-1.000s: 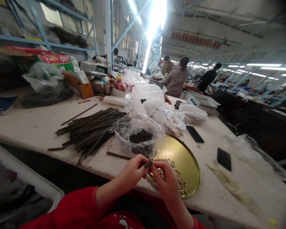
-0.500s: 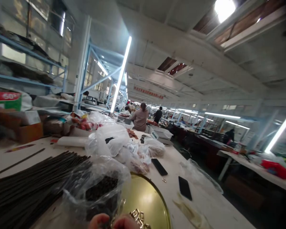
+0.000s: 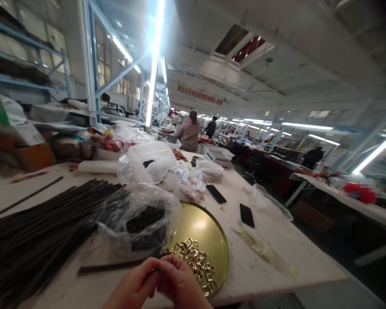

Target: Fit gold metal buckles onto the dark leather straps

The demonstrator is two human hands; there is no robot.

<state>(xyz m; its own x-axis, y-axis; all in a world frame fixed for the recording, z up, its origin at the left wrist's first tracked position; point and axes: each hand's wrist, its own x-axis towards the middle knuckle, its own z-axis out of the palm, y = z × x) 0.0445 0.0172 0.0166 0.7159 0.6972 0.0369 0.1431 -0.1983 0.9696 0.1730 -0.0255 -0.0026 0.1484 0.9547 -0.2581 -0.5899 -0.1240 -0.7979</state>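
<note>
My left hand (image 3: 137,281) and my right hand (image 3: 182,279) meet at the near table edge, fingers closed and pressed together. A dark narrow strip (image 3: 107,268) runs from the left into my fingertips. A bit of dark material shows between the fingers; its end, and anything small at it, is hidden. Just beyond my right hand lies a round gold tray (image 3: 212,223) with a heap of small metal rectangular rings (image 3: 196,259). Beyond my left hand sits a clear plastic bag (image 3: 116,227) of small dark pieces (image 3: 146,219).
Many dark strips (image 3: 51,223) lie bundled at left. Two black phones (image 3: 247,215) and a yellowish limp piece (image 3: 257,244) rest right of the tray. White plastic bags (image 3: 148,161), a white roll (image 3: 97,167) and cardboard boxes (image 3: 35,154) stand farther back. People work in the distance.
The view has tilted down, so both hands, the strip leading to them and more of the tray's metal rings show. The hands stay close together.
</note>
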